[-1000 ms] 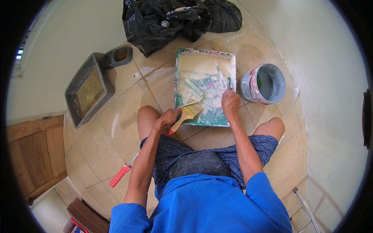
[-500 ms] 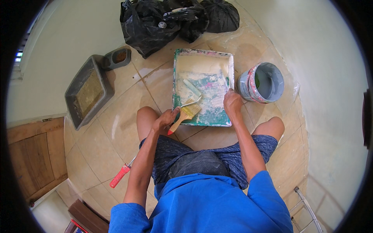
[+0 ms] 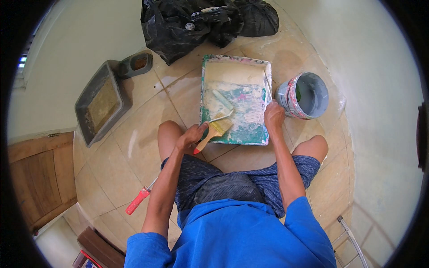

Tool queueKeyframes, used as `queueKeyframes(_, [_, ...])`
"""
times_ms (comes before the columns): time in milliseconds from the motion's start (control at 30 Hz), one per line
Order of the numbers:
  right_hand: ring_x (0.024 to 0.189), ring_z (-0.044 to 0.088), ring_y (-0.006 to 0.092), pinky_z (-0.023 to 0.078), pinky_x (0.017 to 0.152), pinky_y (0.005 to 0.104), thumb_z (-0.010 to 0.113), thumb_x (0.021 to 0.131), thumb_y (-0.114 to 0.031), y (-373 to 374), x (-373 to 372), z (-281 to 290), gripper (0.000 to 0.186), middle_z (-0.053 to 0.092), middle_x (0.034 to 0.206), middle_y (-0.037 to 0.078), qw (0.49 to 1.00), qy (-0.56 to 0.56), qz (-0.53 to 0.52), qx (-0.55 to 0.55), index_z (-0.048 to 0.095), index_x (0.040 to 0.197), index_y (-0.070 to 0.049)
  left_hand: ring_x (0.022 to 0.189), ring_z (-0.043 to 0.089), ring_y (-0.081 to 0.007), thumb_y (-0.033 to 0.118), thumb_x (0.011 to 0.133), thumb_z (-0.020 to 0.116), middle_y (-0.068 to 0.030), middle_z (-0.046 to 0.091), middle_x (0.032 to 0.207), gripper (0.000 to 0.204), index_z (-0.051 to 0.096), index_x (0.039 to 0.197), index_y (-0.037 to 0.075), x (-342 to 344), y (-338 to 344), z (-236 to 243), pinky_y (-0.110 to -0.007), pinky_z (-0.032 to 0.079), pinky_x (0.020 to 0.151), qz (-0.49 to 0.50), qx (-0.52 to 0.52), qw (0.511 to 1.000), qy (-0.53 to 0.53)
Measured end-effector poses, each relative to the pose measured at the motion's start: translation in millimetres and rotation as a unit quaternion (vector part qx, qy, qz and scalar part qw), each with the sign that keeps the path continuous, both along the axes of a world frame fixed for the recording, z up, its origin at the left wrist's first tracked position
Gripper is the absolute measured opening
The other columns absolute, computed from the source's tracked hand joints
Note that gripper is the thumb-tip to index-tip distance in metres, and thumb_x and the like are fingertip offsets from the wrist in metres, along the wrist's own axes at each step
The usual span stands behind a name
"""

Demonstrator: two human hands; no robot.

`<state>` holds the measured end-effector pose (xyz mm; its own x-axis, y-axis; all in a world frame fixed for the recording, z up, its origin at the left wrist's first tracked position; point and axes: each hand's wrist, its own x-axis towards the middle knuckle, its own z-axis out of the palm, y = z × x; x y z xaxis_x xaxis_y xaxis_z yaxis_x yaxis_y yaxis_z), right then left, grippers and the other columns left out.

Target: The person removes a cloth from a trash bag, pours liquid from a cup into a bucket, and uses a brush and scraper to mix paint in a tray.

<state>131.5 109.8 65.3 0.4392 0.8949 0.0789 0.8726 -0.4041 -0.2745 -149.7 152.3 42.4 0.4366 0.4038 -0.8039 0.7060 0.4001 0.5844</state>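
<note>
While left hand [image 3: 190, 137] grips brush [image 3: 213, 133], right hand [image 3: 273, 115] steadies tray [image 3: 235, 68].

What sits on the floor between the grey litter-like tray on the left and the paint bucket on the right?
In the head view, the paint tray lies between the grey tray and the paint bucket, with a small roller in it.
</note>
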Motion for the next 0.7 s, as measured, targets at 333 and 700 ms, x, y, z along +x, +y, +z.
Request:
queueKeyframes(333, [0.062,0.058,0.0381,0.045,0.055,0.0441,0.043,0.081,-0.013,5,-19,-15,0.020,0.056,0.062,0.023,0.999,0.045,0.009,-0.010,0.054,0.072,0.001,0.089,0.054,-0.0320,0.053,0.086,0.029,-0.0260,0.056,0.096,0.071,0.050,0.105,-0.012,0,-7,-14,-0.036,0.041,0.079,0.029,0.034,0.999,0.001])
queueKeyframes(700, [0.064,0.057,0.0399,0.045,0.056,0.0458,0.045,0.080,-0.013,21,-60,-28,0.018,0.055,0.064,0.025,0.993,0.107,0.051,-0.018,0.053,0.074,0.002,0.099,0.050,-0.0357,0.051,0.086,0.030,-0.0295,0.053,0.102,0.069,0.048,0.107,-0.012,-4,-10,-33,-0.037,0.036,0.087,0.030,0.050,0.998,-0.022])
